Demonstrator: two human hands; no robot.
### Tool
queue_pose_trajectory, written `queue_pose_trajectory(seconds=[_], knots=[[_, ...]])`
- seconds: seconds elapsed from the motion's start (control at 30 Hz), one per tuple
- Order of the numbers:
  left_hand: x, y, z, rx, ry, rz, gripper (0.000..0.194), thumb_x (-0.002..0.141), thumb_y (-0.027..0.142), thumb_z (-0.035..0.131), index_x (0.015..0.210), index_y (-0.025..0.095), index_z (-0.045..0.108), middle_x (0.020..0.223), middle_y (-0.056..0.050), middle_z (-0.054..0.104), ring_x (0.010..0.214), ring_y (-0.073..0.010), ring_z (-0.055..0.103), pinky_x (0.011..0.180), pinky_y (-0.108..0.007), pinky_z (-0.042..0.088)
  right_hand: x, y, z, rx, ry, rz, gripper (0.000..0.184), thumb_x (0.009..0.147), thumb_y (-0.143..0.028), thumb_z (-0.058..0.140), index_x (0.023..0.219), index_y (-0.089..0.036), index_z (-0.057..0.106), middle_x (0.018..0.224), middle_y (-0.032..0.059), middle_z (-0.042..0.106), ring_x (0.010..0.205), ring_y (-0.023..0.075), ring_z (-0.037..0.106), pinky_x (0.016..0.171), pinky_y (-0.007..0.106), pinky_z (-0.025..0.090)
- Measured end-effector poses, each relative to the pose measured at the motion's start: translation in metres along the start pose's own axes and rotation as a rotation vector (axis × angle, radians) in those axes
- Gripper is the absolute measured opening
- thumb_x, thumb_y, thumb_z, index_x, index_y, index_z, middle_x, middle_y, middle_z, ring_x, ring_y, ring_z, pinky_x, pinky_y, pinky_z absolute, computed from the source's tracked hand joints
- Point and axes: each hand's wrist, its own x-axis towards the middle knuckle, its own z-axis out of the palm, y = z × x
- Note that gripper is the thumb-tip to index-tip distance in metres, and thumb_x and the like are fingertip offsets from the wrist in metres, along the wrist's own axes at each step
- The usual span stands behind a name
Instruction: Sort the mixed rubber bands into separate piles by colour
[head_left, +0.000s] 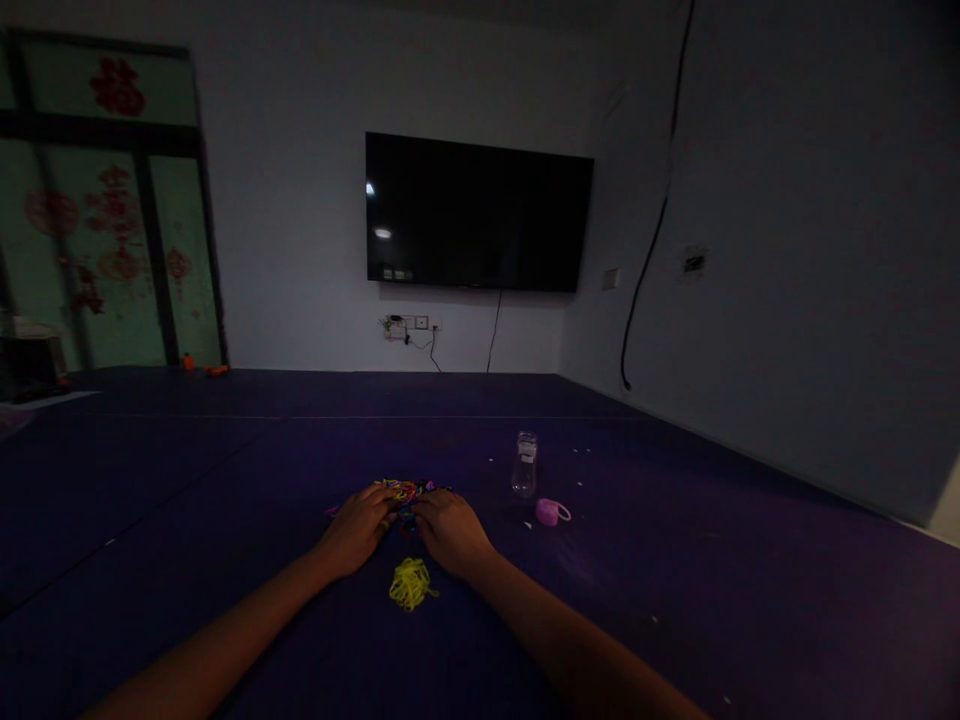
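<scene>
- Two bare hands rest over a heap of multicoloured rubber bands [405, 490] on the purple surface [322, 660], the left hand [360, 525] at its left edge and the right hand [452, 530] at its right.
- The fingers of both hands reach inward, bent over the heap; whether either hand pinches a band, I cannot tell, since the tips are partly lost among the colours.
- A bunch of yellow rubber bands [410, 584] lies apart on the near side, between the wrists, touched by neither hand.
- To work the heap well, spread it thin with light fingertips and lift one loop at a time; tugging would probably drag tangled neighbours along.
- Dim light likely makes the darker bands hard to pick out, so a looser spread should help.
- Keep the right forearm clear of the uncapped clear bottle [525, 468], upright beyond the pink loop-handled cap [548, 512]; a knock could tip it.
</scene>
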Motion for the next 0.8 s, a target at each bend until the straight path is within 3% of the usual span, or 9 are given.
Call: queue_pose_trajectory(seconds=[0.27, 0.63, 0.8], knots=[[0.002, 0.006, -0.006, -0.023, -0.005, 0.011, 0.034, 0.084, 0.007, 0.048, 0.114, 0.02, 0.058, 0.122, -0.007, 0.058, 0.117, -0.0226, 0.048, 0.1, -0.04, 0.037, 0.0, 0.0, 0.001, -0.005, 0.008, 0.005, 0.029, 0.087, -0.018, 0.041, 0.107, -0.018, 0.062, 0.112, 0.0074, 0.063, 0.105, 0.0208, 0.053, 0.091, 0.034, 0.039], [0.003, 0.011, -0.008, -0.062, 0.076, 0.184, 0.044, 0.081, 0.005, 0.047, 0.122, 0.019, 0.051, 0.121, -0.009, 0.057, 0.114, -0.0235, 0.05, 0.095, -0.041, 0.042, 0.0, 0.004, 0.008, -0.036, 0.072, 0.016, 0.044, 0.087, -0.014, 0.038, 0.131, -0.016, 0.044, 0.126, 0.0103, 0.055, 0.114, 0.0221, 0.049, 0.093, 0.035, 0.039], [0.004, 0.014, -0.009, -0.005, 0.103, 0.299, 0.041, 0.085, 0.004, 0.039, 0.123, 0.015, 0.049, 0.118, -0.012, 0.058, 0.114, -0.025, 0.05, 0.094, -0.044, 0.043, 0.001, 0.009, 0.008, -0.044, 0.1, 0.033, 0.037, 0.086, -0.013, 0.042, 0.12, -0.02, 0.056, 0.112, 0.0086, 0.064, 0.101, 0.0202, 0.058, 0.087, 0.033, 0.042]])
